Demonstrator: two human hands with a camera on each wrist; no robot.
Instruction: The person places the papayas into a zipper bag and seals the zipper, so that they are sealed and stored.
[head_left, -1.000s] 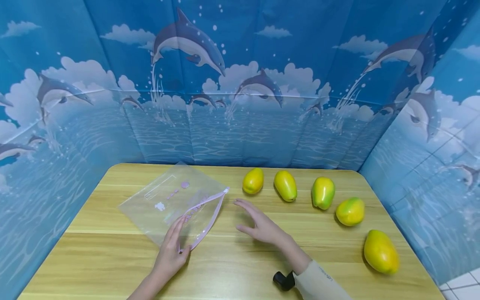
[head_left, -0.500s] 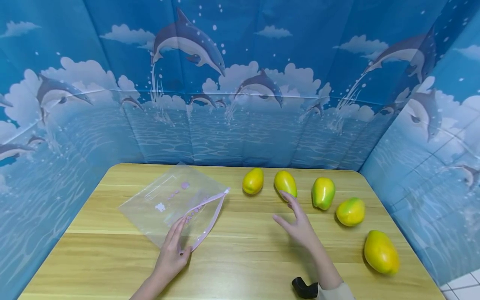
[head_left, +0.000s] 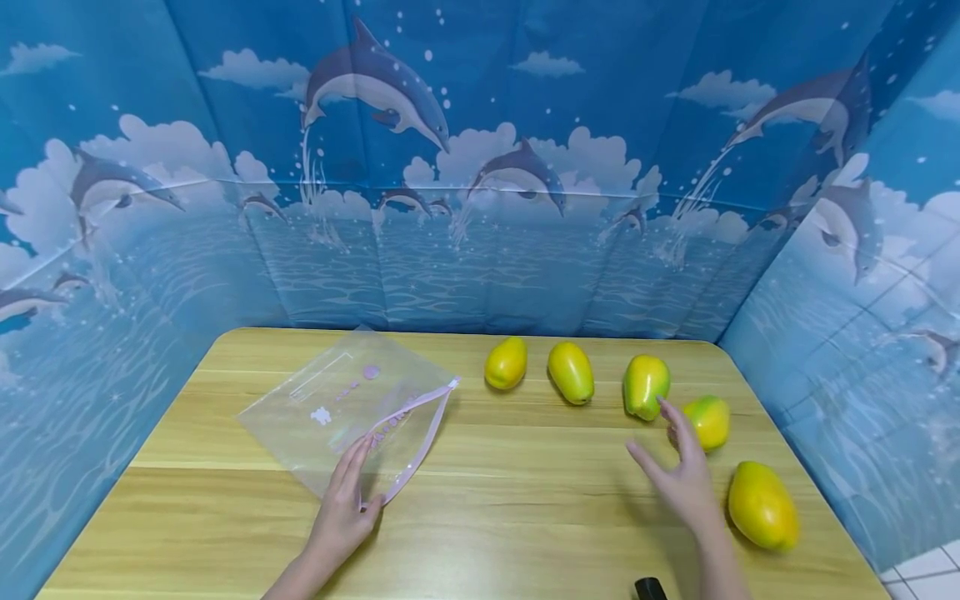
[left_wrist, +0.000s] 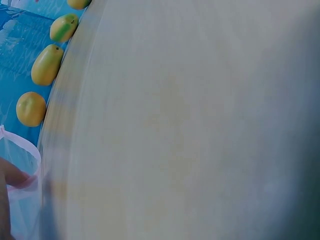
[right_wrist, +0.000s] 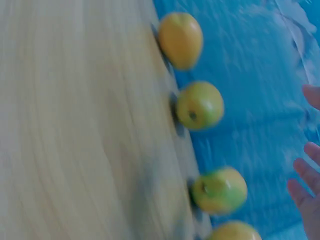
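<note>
A clear zip bag (head_left: 300,408) with a pink-edged mouth lies on the left of the table. My left hand (head_left: 341,508) holds its mouth, fingers on the upper edge and thumb at the lower. In the left wrist view, part of the hand (left_wrist: 11,175) meets the pink rim. My right hand (head_left: 682,479) hovers with thumb and fingers spread, holding nothing. Its fingertips overlap the gap between a yellow-green fruit (head_left: 645,386), like a mango or papaya, and a similar fruit (head_left: 708,421), partly hidden. Contact cannot be told. Nearer the front right lies a larger fruit (head_left: 762,506).
Two more yellow fruits, one left (head_left: 506,363) and one right (head_left: 571,372), sit at the back of the wooden table (head_left: 487,533). A blue dolphin-print curtain (head_left: 487,258) rises behind and beside it. Near the right forearm is a black object (head_left: 649,588), cut off by the frame.
My right hand has swept rightward, from beside the bag past the back fruits to the right-hand ones. My left hand and the bag have stayed nearly still; the fruits have not moved.
</note>
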